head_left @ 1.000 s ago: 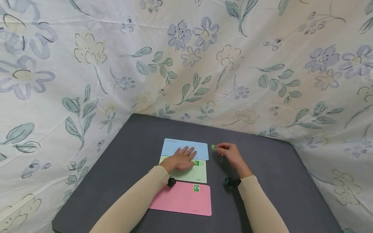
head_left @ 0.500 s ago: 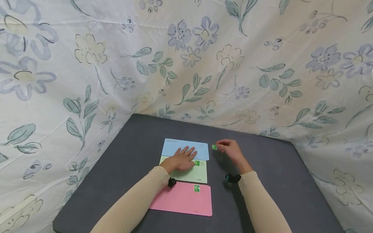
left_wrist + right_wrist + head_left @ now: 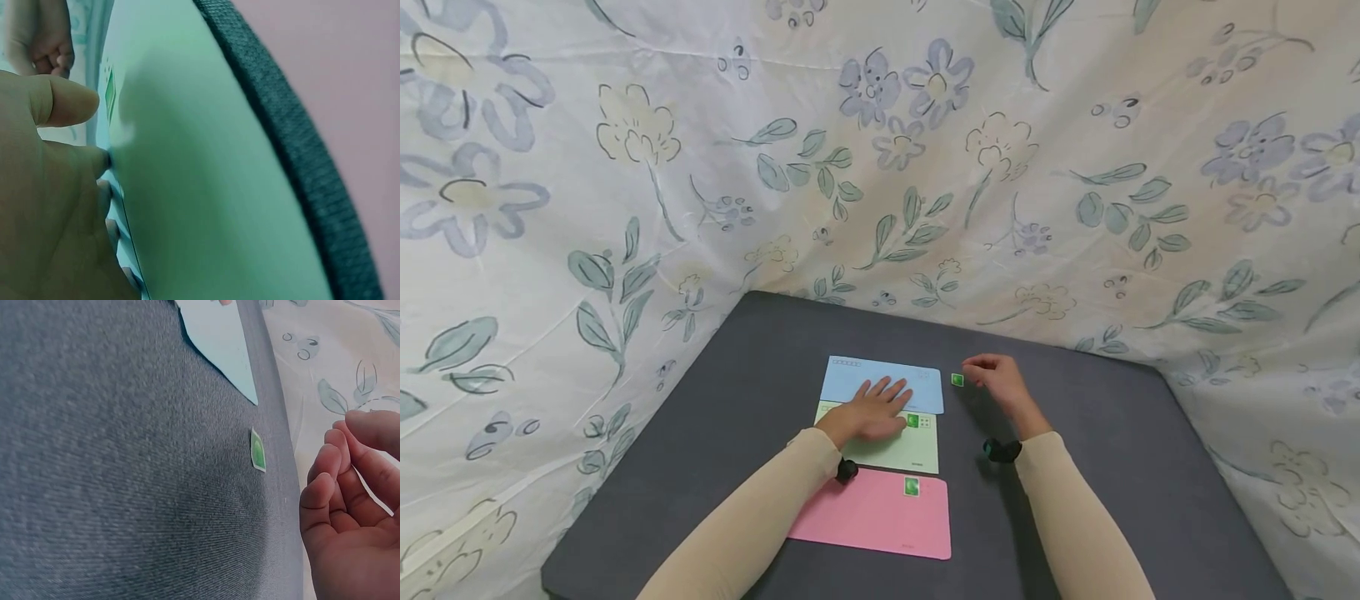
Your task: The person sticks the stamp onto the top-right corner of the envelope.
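My left hand (image 3: 871, 414) lies with fingers spread over the light blue envelope (image 3: 850, 377), its palm over the pale green envelope (image 3: 887, 454). A green stamp (image 3: 913, 421) shows on the green envelope beside my thumb. My right hand (image 3: 1000, 381) hovers just right of a loose green stamp (image 3: 957, 380), which lies on the table right of the blue envelope. In the right wrist view, the right fingers (image 3: 319, 490) are curled with the thumb tip at the index fingertip and nothing between them. That loose stamp (image 3: 258, 451) lies apart from them.
Nearer me lies a pink envelope (image 3: 880, 525) with a green stamp (image 3: 912, 487) at its upper right, partly under my left forearm. The dark grey table (image 3: 760, 358) ends at a floral cloth (image 3: 895, 208) behind and at the sides. Each wrist wears a dark band.
My right hand has drawn slightly up and right, away from the loose stamp, which stays on the table. The left hand keeps its place. The whole view has shifted a little right.
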Tool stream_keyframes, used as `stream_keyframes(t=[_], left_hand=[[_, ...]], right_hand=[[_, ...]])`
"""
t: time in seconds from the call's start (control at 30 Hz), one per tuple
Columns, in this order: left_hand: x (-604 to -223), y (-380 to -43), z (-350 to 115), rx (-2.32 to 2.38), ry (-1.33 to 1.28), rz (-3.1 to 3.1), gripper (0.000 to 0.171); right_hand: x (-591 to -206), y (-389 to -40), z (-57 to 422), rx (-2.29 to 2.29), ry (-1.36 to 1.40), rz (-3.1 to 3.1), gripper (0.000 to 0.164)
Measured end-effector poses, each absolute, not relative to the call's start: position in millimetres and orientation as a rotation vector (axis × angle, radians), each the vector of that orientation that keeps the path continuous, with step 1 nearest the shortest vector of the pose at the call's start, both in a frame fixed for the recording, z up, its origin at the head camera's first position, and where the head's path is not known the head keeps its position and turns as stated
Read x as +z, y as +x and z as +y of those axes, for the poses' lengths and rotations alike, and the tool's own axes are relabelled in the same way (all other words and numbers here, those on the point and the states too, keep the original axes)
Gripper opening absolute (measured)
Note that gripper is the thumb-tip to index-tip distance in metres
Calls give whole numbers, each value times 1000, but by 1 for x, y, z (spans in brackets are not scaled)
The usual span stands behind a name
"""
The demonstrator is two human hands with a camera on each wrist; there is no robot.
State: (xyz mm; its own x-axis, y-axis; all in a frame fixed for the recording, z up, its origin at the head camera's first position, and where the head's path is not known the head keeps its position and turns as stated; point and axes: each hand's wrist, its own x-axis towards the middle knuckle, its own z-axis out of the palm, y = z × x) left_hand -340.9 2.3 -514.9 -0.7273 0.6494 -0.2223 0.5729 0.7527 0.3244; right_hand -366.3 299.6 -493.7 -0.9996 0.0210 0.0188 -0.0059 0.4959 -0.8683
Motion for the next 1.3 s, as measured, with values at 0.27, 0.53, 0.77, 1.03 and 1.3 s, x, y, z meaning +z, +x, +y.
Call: stream_keyframes(t=[0.27, 0.53, 0.77, 1.03, 1.3], left_hand=[[-523, -348, 4, 356, 927, 2617, 71], [-518, -345, 4, 333, 919, 2615, 70], [-534, -355, 5, 344, 924, 2613, 71], [-538, -358, 6, 335, 919, 2601, 72], [-530, -354, 5, 329, 927, 2617, 72]], right_hand=[[-501, -379, 303, 1544, -41, -2729, 26], [-503, -382, 302, 1520, -44, -2734, 27], [-504, -386, 302, 1484, -33, -2756, 25], [-507, -395, 308, 1455, -54, -2790, 25], [-506, -400, 315, 1397, -42, -2861, 24]])
